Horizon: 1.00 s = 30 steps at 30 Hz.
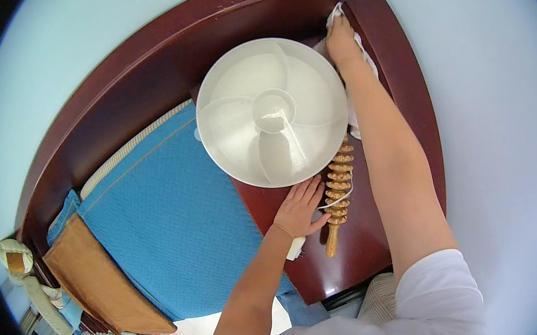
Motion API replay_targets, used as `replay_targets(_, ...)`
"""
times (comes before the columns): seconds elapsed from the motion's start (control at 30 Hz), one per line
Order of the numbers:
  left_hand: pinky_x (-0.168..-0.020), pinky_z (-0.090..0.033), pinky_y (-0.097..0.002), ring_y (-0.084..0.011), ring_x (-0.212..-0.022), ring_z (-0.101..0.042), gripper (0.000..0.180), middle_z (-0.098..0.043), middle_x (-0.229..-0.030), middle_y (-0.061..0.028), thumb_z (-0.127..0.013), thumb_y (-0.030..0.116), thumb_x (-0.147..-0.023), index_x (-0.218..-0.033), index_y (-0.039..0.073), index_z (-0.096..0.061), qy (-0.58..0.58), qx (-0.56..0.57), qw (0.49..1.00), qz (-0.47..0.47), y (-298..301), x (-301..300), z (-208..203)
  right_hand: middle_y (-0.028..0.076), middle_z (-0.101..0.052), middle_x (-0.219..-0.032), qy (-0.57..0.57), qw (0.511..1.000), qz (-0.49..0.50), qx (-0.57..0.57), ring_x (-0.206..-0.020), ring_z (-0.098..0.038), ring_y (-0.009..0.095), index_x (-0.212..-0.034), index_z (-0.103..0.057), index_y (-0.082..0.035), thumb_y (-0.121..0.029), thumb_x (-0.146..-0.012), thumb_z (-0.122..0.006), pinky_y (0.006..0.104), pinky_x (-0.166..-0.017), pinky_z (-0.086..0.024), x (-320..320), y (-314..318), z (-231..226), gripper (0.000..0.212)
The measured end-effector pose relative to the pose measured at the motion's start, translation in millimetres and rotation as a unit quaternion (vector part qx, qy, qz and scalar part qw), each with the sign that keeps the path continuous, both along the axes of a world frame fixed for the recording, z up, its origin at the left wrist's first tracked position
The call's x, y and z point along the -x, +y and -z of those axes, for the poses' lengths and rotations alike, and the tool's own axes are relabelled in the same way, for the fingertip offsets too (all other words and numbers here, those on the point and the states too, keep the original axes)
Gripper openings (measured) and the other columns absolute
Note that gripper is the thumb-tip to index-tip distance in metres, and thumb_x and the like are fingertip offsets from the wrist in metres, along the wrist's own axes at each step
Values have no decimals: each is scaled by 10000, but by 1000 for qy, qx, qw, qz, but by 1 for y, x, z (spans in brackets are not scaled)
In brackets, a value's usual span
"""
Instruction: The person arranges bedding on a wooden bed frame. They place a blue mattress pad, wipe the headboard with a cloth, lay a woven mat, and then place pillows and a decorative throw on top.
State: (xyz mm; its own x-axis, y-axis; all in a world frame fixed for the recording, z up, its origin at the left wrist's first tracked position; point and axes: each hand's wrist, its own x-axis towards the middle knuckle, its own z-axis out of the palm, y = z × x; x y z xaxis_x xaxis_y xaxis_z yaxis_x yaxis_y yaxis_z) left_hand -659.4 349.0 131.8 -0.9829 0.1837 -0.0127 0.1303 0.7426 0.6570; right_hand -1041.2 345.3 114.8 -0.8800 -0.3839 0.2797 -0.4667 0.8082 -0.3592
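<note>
Right hand [341, 41]: at far corner of wooden top, fingers curled shut over bunched white cloth [367, 58], pressing toward raised side panel [403, 75]; no clear gap in grip.
White cloth: under and beside right hand, along inner side of panel, partly hidden by forearm.
Left hand [300, 205]: palm down on wooden top [358, 269], fingers extended, fingertips by tray rim; no object seen in grip, underside hidden, so cannot tell whether touching tray.
Round white tray [231, 119]: between headboard [220, 15] and left hand, reaching about to top's left edge, beside blue bedcover [171, 177].
Tray risk: could slide or tip toward bed if pushed by left fingers or bumped by right forearm.
Wooden roller [338, 186]: between left hand and right arm; could roll if brushed by either.
White cord [344, 199]: across roller, near left thumb; could snag and drag roller along.
Pale object [295, 248]: by left wrist, kind unclear; could get knocked off near edge.
Cloth risk: could bunch or catch in tight corner.
</note>
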Motion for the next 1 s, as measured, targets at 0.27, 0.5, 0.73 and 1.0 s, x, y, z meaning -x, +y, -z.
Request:
replay_targets(0.27,-1102,-180,-438,-309,-1323,-266,758,-330,-1418,-161,-541,558,-790,-1302,8,-441,-17,10,1000,-11,2,-4,2,258,-445,-1234,58,995,-29,-80,-1122,-456,399,-1188,-451,89,-52,-832,-503,433,-942,-403,-39,34,0,386)
replay_targets(0.5,-1101,-187,-432,-319,-1317,-270,746,-334,-1410,-167,-543,546,-794,-1301,9,-440,-30,1,1000,-6,3,-4,4,280,-481,-1174,10,996,-77,-50,-1073,-474,432,-1059,-509,64,-41,-833,-494,465,-936,-392,-5,15,-7,250)
replay_targets(0.73,-1095,-183,-436,-324,-1314,-271,743,-324,-1417,-171,-535,547,-797,-1302,11,-439,-19,8,1000,-5,3,-5,-1,268,-497,-1137,89,987,-114,-67,-1063,-465,418,-1058,-488,65,-18,-813,-525,460,-940,-379,-33,38,-6,261)
replay_targets(1.0,-1089,-185,-439,-327,-1312,-274,730,-331,-1414,-173,-535,544,-797,-1293,16,-452,-13,13,1000,-12,4,-3,1,180,-539,-1178,64,963,-253,-63,-1114,-496,325,-1088,-563,-18,-109,-824,-495,414,-980,-380,-33,17,16,288)
